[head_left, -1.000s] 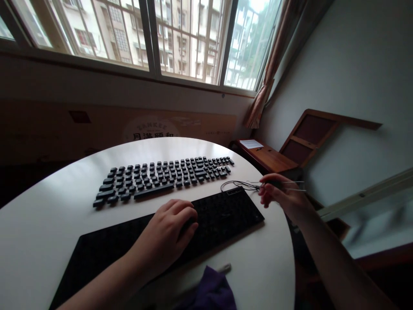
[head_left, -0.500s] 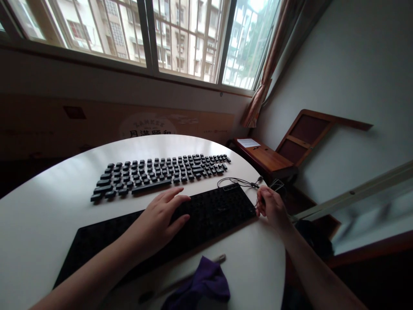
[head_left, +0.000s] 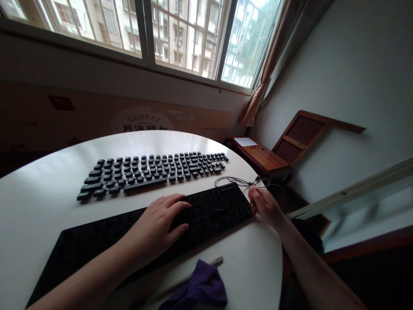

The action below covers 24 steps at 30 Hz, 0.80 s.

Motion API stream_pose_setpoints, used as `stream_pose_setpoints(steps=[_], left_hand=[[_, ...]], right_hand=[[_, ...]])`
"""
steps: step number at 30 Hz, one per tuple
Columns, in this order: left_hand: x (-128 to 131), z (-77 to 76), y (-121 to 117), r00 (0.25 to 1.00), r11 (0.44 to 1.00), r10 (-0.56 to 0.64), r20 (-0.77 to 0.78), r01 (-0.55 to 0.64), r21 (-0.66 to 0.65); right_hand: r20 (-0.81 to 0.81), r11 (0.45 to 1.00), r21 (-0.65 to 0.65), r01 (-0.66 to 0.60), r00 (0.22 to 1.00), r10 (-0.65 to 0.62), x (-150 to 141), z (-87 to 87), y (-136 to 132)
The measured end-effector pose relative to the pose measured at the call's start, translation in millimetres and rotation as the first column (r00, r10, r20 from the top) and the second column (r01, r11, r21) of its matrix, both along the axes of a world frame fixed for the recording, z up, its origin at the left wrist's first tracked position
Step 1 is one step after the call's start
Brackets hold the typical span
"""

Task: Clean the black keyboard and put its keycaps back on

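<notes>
A black keyboard base (head_left: 206,215), its keycaps off, lies at a slant on the white table. My left hand (head_left: 161,219) rests over its middle, palm down, fingers apart and holding nothing. At the base's right end, my right hand (head_left: 263,204) is closed with its fingertips pressed together. Whatever is between those fingers is too small and dark to make out. A thin black cable (head_left: 232,178) loops just behind that hand. Black keycaps (head_left: 145,172) stand in keyboard order behind the base.
A purple cloth (head_left: 203,286) lies at the near side of the round white table (head_left: 254,267), partly over a slim light-handled tool (head_left: 217,260). Beyond the table's right edge stands a wooden chair (head_left: 274,157) with paper (head_left: 245,141) on it. A barred window (head_left: 183,38) is ahead.
The view has shifted slightly, so the table and keyboard sit a little further left. My right hand remains closed at the base's right end; my left hand keeps its place on the base.
</notes>
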<state>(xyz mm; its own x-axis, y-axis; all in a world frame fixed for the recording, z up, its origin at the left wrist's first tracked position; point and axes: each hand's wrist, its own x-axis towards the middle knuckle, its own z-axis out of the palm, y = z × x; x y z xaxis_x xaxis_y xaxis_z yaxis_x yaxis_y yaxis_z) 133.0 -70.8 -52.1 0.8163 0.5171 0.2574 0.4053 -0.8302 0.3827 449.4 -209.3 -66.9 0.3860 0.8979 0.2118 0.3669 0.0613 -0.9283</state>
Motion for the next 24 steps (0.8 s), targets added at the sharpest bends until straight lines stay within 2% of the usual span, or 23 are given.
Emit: stream_pose_setpoints(steps=[2,6,11,13,16,18,24], left_hand=[[0.3,-0.6,0.1,1.000,1.000,-0.001,0.010,0.001,0.004],[1.0,-0.5,-0.8,1.000,1.000,0.007,0.004,-0.007,0.002],[1.4,1.9,-1.2,1.000,1.000,0.015,0.011,-0.015,-0.007],[1.6,2.9,-1.0,1.000,1.000,0.019,0.013,-0.019,-0.010],[1.7,3.9,-0.7,1.000,0.999,0.022,0.001,-0.022,-0.024],[1.8,3.8,-0.6,1.000,0.999,0.024,-0.006,-0.024,-0.035],[1.7,2.9,-0.3,0.999,0.999,0.025,0.022,-0.024,-0.039]], right_hand=[[0.124,1.000,0.028,0.002,0.992,-0.006,-1.3,-1.9,-3.6],[0.330,0.992,0.109,0.065,0.939,-0.098,-7.5,-5.7,-12.6],[0.430,0.983,0.159,0.088,0.890,-0.149,-12.0,-8.5,-16.9],[0.360,0.982,0.153,0.110,0.919,-0.159,-12.1,-10.2,-15.6],[0.142,0.977,0.147,0.157,0.974,-0.178,-12.3,-13.5,-13.0],[0.022,0.970,0.168,0.178,0.983,-0.184,-12.8,-15.1,-12.0],[-0.126,0.956,0.246,0.162,0.983,-0.134,-10.6,-14.6,-10.1]])
